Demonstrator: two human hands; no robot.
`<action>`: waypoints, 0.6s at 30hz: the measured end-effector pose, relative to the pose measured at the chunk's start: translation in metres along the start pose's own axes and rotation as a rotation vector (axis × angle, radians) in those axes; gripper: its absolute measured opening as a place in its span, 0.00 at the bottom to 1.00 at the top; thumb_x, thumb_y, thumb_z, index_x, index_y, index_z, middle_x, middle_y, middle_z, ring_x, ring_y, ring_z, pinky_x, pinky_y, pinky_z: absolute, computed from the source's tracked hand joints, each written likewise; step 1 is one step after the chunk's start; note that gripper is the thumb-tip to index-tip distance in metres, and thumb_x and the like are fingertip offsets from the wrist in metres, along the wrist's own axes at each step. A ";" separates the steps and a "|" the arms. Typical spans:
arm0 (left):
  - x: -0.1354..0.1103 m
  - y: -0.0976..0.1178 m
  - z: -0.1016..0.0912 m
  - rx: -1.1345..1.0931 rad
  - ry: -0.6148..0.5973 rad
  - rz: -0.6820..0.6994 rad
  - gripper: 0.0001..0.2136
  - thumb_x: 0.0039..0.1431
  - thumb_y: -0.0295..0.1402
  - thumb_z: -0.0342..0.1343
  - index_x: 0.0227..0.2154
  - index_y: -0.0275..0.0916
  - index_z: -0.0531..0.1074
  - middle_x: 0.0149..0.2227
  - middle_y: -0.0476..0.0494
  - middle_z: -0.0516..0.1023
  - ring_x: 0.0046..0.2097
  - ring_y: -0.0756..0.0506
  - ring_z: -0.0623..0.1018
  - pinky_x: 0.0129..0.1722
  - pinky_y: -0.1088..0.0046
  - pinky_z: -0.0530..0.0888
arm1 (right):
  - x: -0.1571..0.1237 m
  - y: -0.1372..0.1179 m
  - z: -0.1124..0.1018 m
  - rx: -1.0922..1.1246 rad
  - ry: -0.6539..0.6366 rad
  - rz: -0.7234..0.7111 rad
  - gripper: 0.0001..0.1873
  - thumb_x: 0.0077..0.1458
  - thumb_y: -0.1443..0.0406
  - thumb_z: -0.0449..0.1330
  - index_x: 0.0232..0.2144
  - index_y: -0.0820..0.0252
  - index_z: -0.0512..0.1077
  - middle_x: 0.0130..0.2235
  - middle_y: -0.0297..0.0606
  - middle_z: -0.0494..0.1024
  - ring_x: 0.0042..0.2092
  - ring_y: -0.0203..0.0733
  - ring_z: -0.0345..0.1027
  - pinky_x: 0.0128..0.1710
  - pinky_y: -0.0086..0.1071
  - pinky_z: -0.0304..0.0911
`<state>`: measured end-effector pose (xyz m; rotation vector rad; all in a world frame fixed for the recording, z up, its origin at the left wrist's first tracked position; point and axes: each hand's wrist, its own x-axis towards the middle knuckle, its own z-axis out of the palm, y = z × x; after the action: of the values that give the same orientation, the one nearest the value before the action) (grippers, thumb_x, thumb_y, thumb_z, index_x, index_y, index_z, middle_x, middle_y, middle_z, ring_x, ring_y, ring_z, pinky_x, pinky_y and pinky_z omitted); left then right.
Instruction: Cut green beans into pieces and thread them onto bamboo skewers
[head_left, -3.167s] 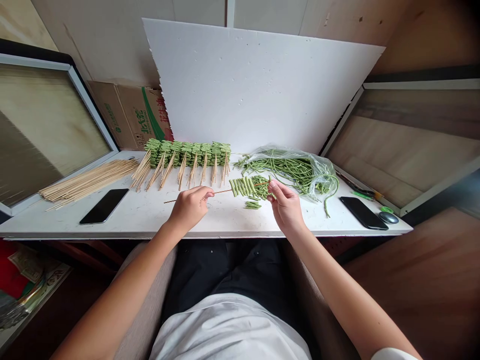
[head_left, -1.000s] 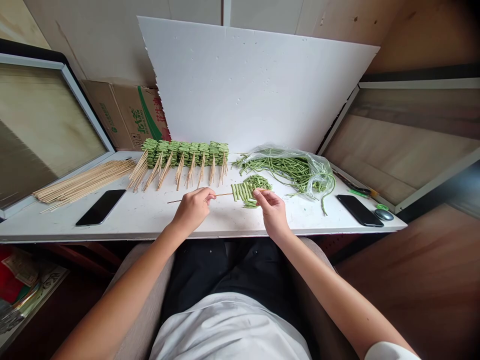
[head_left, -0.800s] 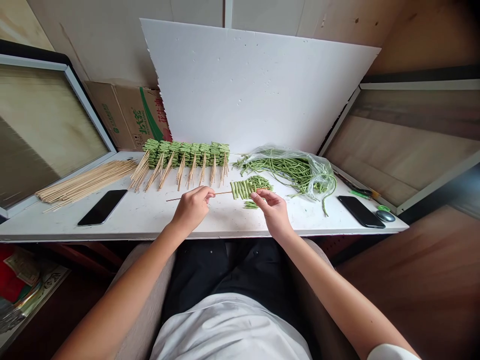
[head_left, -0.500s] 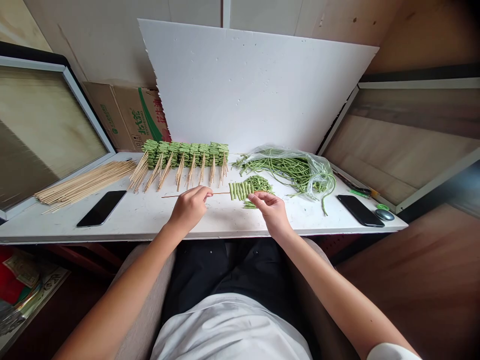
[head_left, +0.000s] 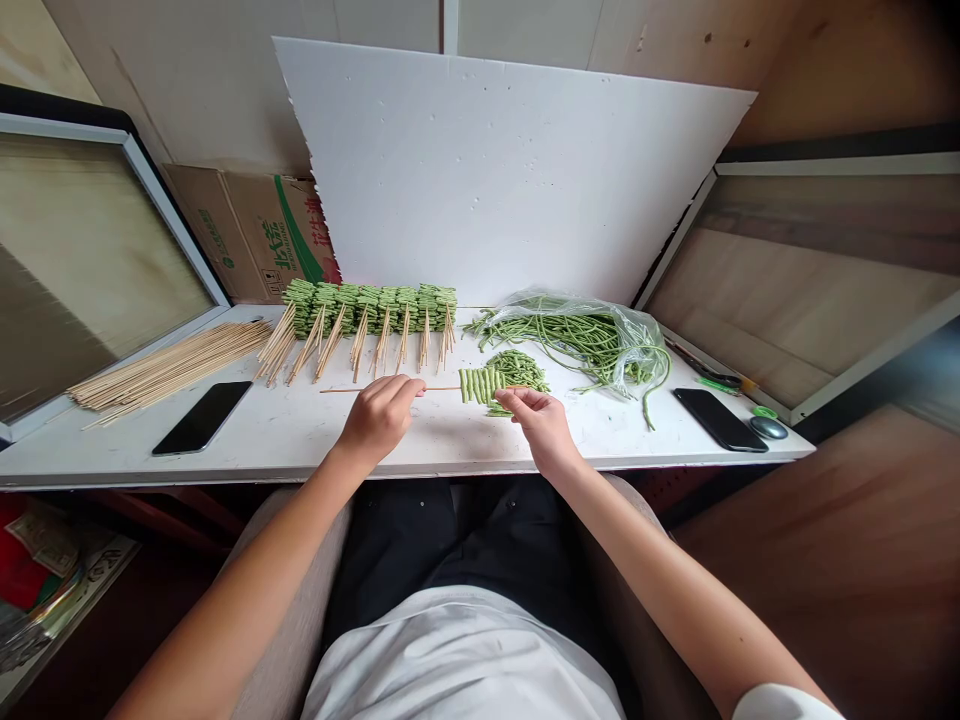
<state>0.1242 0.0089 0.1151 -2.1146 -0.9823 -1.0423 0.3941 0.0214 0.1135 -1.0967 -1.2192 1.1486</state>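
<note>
The left hand (head_left: 379,420) curls closed around a thin bamboo skewer (head_left: 375,389), holding it level just above the white worktop (head_left: 150,440), with its far end passing through a short row of cut green bean pieces (head_left: 477,386). The right hand (head_left: 544,432) sits just beside that row, its fingers (head_left: 511,398) drawn into a loose pinch; whether they have hold of a piece is too small to tell. A loose heap of cut green beans (head_left: 519,371) lies directly behind the row, and long uncut beans spill from a clear plastic bag (head_left: 637,345) to the right. Finished skewers with dense green rows (head_left: 367,308) stand lined up on the left, beside a pale bundle of bare bamboo skewers (head_left: 172,365). A steady, low grip on the skewer would seem to help here, with each piece pressed on squarely and snug against its neighbour, keeping the row straight and tight like the finished ones.
</note>
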 end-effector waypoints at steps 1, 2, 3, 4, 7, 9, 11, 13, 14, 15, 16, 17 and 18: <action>-0.001 0.000 0.001 -0.004 0.003 -0.010 0.19 0.55 0.11 0.43 0.36 0.38 0.73 0.29 0.45 0.77 0.32 0.44 0.76 0.33 0.70 0.72 | 0.000 0.000 0.000 0.004 -0.004 -0.001 0.20 0.46 0.48 0.75 0.27 0.58 0.82 0.43 0.41 0.84 0.46 0.48 0.73 0.47 0.39 0.64; -0.001 -0.001 0.001 -0.013 0.004 -0.028 0.19 0.55 0.11 0.43 0.36 0.38 0.73 0.30 0.45 0.78 0.32 0.44 0.77 0.33 0.70 0.72 | 0.000 -0.001 0.000 0.008 -0.010 -0.007 0.20 0.46 0.48 0.75 0.28 0.58 0.82 0.42 0.41 0.84 0.46 0.47 0.73 0.47 0.39 0.65; -0.002 -0.002 0.002 -0.025 0.003 -0.049 0.19 0.55 0.11 0.44 0.36 0.38 0.74 0.30 0.45 0.78 0.32 0.44 0.77 0.33 0.70 0.72 | 0.000 -0.001 -0.001 0.012 -0.019 -0.015 0.21 0.45 0.47 0.76 0.28 0.58 0.83 0.42 0.41 0.84 0.45 0.47 0.73 0.46 0.39 0.65; -0.003 -0.002 0.002 -0.038 0.000 -0.071 0.19 0.54 0.11 0.44 0.36 0.38 0.74 0.31 0.45 0.79 0.33 0.45 0.78 0.33 0.71 0.72 | 0.000 -0.001 -0.001 0.015 -0.029 -0.022 0.22 0.45 0.47 0.76 0.29 0.58 0.83 0.42 0.41 0.83 0.45 0.47 0.73 0.46 0.39 0.65; -0.004 -0.004 0.004 -0.071 -0.025 -0.118 0.19 0.53 0.11 0.44 0.36 0.38 0.74 0.32 0.46 0.80 0.33 0.45 0.79 0.33 0.72 0.73 | 0.002 -0.001 -0.003 0.011 -0.054 -0.006 0.25 0.41 0.47 0.78 0.33 0.59 0.84 0.42 0.42 0.83 0.44 0.47 0.73 0.45 0.39 0.66; -0.004 -0.004 0.004 -0.082 -0.053 -0.130 0.19 0.53 0.11 0.44 0.36 0.38 0.74 0.32 0.45 0.80 0.34 0.45 0.79 0.34 0.72 0.73 | 0.004 0.000 -0.004 0.000 -0.064 0.028 0.26 0.38 0.47 0.79 0.32 0.59 0.83 0.39 0.41 0.83 0.42 0.46 0.73 0.44 0.39 0.65; -0.005 -0.003 0.005 -0.083 -0.075 -0.142 0.20 0.53 0.12 0.44 0.36 0.39 0.75 0.32 0.45 0.81 0.34 0.45 0.79 0.35 0.72 0.73 | 0.004 0.002 -0.005 -0.017 -0.079 0.036 0.25 0.39 0.47 0.79 0.30 0.58 0.81 0.35 0.39 0.81 0.39 0.45 0.71 0.42 0.38 0.64; -0.005 -0.003 0.006 -0.083 -0.087 -0.150 0.20 0.53 0.12 0.44 0.36 0.39 0.75 0.32 0.45 0.81 0.34 0.45 0.79 0.35 0.72 0.74 | 0.004 0.004 -0.004 -0.034 -0.091 0.019 0.25 0.41 0.45 0.78 0.28 0.58 0.80 0.32 0.37 0.80 0.38 0.44 0.70 0.41 0.37 0.64; -0.006 -0.002 0.007 -0.086 -0.089 -0.152 0.20 0.53 0.12 0.44 0.36 0.39 0.75 0.32 0.45 0.81 0.34 0.45 0.79 0.35 0.71 0.74 | 0.004 0.005 -0.004 -0.042 -0.090 0.012 0.25 0.41 0.45 0.78 0.27 0.58 0.80 0.32 0.37 0.80 0.38 0.44 0.70 0.41 0.37 0.64; -0.006 -0.002 0.007 -0.090 -0.090 -0.153 0.20 0.52 0.12 0.44 0.36 0.39 0.75 0.32 0.44 0.81 0.34 0.45 0.79 0.35 0.71 0.74 | 0.004 0.006 -0.003 -0.047 -0.080 0.010 0.25 0.41 0.44 0.78 0.27 0.58 0.80 0.32 0.38 0.81 0.38 0.44 0.71 0.40 0.37 0.64; -0.006 -0.002 0.008 -0.095 -0.092 -0.154 0.20 0.52 0.12 0.44 0.36 0.39 0.75 0.32 0.44 0.81 0.34 0.45 0.79 0.35 0.71 0.74 | 0.004 0.006 -0.002 -0.050 -0.070 0.013 0.26 0.40 0.44 0.78 0.27 0.58 0.80 0.32 0.38 0.81 0.38 0.45 0.72 0.40 0.37 0.65; -0.007 -0.003 0.008 -0.102 -0.096 -0.158 0.20 0.53 0.12 0.44 0.35 0.38 0.75 0.32 0.44 0.81 0.34 0.44 0.79 0.35 0.71 0.74 | 0.004 0.006 -0.002 -0.055 -0.066 0.014 0.26 0.40 0.44 0.78 0.27 0.58 0.81 0.33 0.39 0.82 0.39 0.46 0.73 0.41 0.37 0.65; -0.007 -0.003 0.008 -0.110 -0.101 -0.168 0.20 0.53 0.12 0.44 0.35 0.38 0.76 0.32 0.44 0.81 0.35 0.44 0.80 0.35 0.71 0.74 | 0.004 0.006 -0.002 -0.063 -0.072 0.014 0.25 0.40 0.44 0.78 0.27 0.58 0.81 0.34 0.40 0.82 0.41 0.47 0.74 0.41 0.37 0.66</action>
<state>0.1217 0.0145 0.1054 -2.2225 -1.1934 -1.1016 0.3960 0.0265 0.1080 -1.1209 -1.3133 1.1760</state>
